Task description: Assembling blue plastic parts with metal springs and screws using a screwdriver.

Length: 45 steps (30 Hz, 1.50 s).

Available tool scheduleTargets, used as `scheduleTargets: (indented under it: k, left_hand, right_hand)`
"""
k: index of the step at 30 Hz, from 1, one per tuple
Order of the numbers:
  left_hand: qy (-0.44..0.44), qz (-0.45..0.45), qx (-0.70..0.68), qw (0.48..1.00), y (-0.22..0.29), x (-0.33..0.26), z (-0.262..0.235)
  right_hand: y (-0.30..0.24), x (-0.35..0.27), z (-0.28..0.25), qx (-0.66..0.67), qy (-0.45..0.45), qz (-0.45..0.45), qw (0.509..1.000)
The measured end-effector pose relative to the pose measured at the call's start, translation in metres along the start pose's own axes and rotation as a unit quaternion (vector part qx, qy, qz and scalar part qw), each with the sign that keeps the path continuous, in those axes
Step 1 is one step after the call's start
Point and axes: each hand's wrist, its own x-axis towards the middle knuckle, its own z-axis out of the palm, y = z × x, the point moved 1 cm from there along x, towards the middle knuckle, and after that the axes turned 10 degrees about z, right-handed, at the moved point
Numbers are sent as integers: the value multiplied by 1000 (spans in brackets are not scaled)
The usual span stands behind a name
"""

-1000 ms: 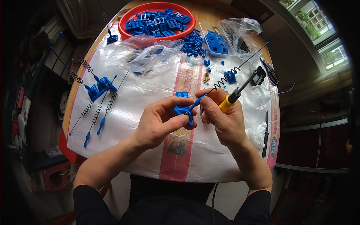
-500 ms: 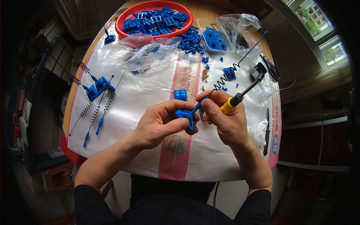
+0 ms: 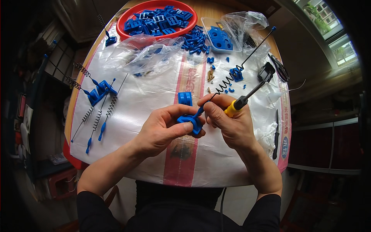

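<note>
My left hand [image 3: 160,125] is closed round a small blue plastic bracket [image 3: 196,127], its thumb pressing on the front. From the bracket rises a blue stem [image 3: 199,111], pinched between thumb and fingers of my right hand [image 3: 232,127]. A black coiled wire [image 3: 223,83] runs on from the stem toward the far right, with a blue tip [image 3: 274,28]. Tucked in my right hand is also a screwdriver-like tool with a yellow handle [image 3: 231,110] and a metal shaft. Just beyond my left fingers stands another blue bracket [image 3: 185,98].
At the back are a red basin [image 3: 195,23] of blue parts, a clear tub [image 3: 208,36] and plastic bags [image 3: 147,54]. Brass screws [image 3: 210,73] lie mid-table. Coil assemblies [image 3: 101,92] sit left. On the right are scissors [image 3: 280,67], a white bottle [image 3: 273,96] and a knife [image 3: 276,141].
The blue bracket has turned a little in my fingers, and the brass screw head seen in it before no longer shows. Both hands keep their hold.
</note>
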Motion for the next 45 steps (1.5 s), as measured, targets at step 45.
scheduleTargets:
  k: [45]
  left_hand:
    - [11, -82, -11, 997, 8, 2, -1]
  right_hand:
    - [-3, 3, 0, -37, -68, 101, 992]
